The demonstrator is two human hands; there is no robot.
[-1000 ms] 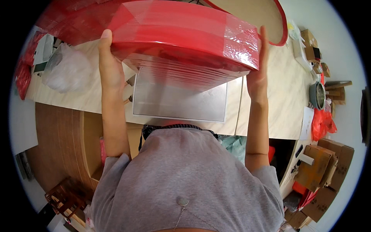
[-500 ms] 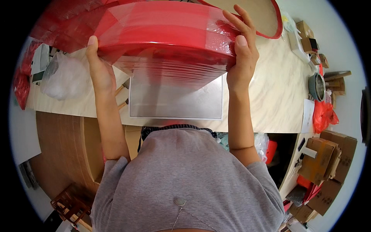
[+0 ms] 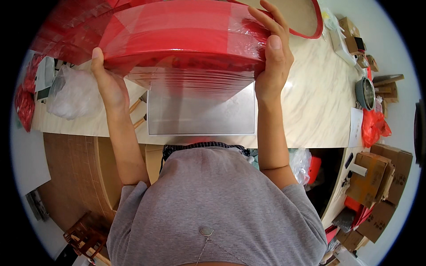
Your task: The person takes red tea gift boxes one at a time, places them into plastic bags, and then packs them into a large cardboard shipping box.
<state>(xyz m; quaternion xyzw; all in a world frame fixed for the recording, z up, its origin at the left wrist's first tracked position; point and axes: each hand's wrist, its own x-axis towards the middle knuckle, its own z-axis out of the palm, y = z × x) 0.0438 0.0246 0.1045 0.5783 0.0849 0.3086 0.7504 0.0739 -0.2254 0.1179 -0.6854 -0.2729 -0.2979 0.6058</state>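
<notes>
A big red bundle (image 3: 177,41) wrapped in shiny clear film is held up between my two hands above the table. Its near side shows many thin layers or creases; what is inside I cannot make out. My left hand (image 3: 108,86) grips its left end with the thumb up, the other fingers hidden behind it. At the right end my right hand (image 3: 273,62) presses with the thumb, and its upper fingers stretch over the film. Below the bundle a grey rectangular board (image 3: 199,117) with a white rim lies at the table's front edge.
More red wrapped goods (image 3: 66,37) are at the far left. Beside my left forearm are a clear bag of white stuff (image 3: 73,95) and wooden-handled tools (image 3: 138,104). A red-rimmed tray (image 3: 306,22) lies far right. A metal bowl (image 3: 366,94) and cardboard boxes (image 3: 370,177) line the right side.
Both hands and the red bundle have shifted slightly to the left. The grip at each end looks the same.
</notes>
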